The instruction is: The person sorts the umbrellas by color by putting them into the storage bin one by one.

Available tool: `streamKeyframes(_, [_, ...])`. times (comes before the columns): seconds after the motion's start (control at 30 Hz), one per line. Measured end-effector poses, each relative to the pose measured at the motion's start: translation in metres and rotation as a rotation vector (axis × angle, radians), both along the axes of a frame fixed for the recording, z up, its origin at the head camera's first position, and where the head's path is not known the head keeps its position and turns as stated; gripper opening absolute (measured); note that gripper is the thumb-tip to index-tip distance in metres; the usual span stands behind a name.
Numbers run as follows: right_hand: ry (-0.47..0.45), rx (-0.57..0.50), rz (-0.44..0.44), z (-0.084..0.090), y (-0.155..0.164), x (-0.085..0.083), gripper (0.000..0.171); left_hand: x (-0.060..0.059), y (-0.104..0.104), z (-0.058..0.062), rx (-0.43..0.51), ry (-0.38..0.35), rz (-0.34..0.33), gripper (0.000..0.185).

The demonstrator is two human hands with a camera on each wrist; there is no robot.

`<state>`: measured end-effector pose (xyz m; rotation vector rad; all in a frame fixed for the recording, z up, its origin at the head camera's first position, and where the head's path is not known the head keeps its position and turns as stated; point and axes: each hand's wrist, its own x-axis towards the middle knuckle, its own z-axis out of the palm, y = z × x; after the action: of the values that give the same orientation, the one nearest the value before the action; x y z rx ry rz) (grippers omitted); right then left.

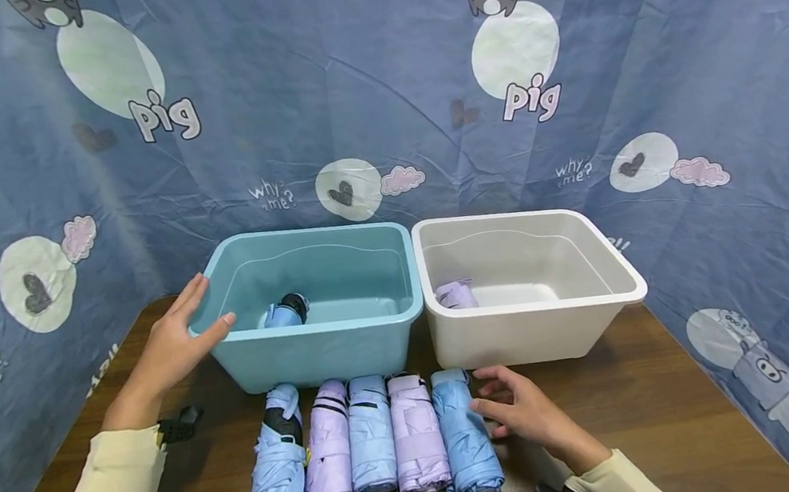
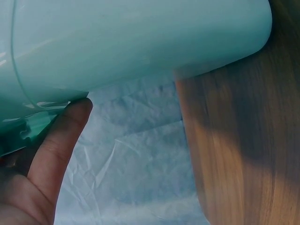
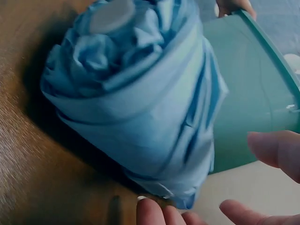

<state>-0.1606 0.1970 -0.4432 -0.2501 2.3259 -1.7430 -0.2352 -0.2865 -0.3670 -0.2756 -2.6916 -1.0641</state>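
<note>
Five folded umbrellas lie side by side before two bins: a blue one with a black handle (image 1: 276, 459), a purple one (image 1: 328, 453), a light blue one (image 1: 372, 441), a pale lilac one (image 1: 418, 440) and a blue one (image 1: 467, 439) at the right end. Beside that last umbrella is my right hand (image 1: 528, 416), fingers apart and loosely bent; the right wrist view shows a gap between fingertips and umbrella (image 3: 140, 108). My left hand (image 1: 173, 341) rests with extended fingers at the left front corner of the teal bin (image 1: 319, 354).
Inside the teal bin lies a blue umbrella (image 1: 286, 312) with a black end. A purple umbrella (image 1: 456, 296) is in the white bin (image 1: 520, 337), which stands right beside the teal one. Behind both hangs a blue printed cloth (image 1: 395, 117). The wooden table (image 1: 640, 388) carries everything.
</note>
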Motion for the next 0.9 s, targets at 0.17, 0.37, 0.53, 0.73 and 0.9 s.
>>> streamKeyframes(0.17, [-0.009,0.036,-0.032,-0.007,-0.005,0.002,0.062,0.000,0.000,0.001,0.010,0.008,-0.008,0.083])
streamKeyframes(0.37, [-0.014,0.072,-0.047,-0.011,-0.011,0.007,0.072,0.002,0.000,0.000,0.007,-0.003,-0.007,0.084])
streamKeyframes(0.53, [-0.011,0.102,-0.019,-0.010,-0.014,0.008,0.077,0.001,-0.001,-0.001,0.001,-0.017,-0.003,0.084])
streamKeyframes(0.73, [0.026,0.197,0.024,-0.007,-0.017,0.012,0.086,0.002,-0.001,-0.002,-0.003,-0.007,0.004,0.084])
streamKeyframes(0.9, [0.064,0.268,0.046,-0.008,-0.020,0.013,0.091,0.002,0.000,-0.002,0.002,0.002,0.000,0.084])
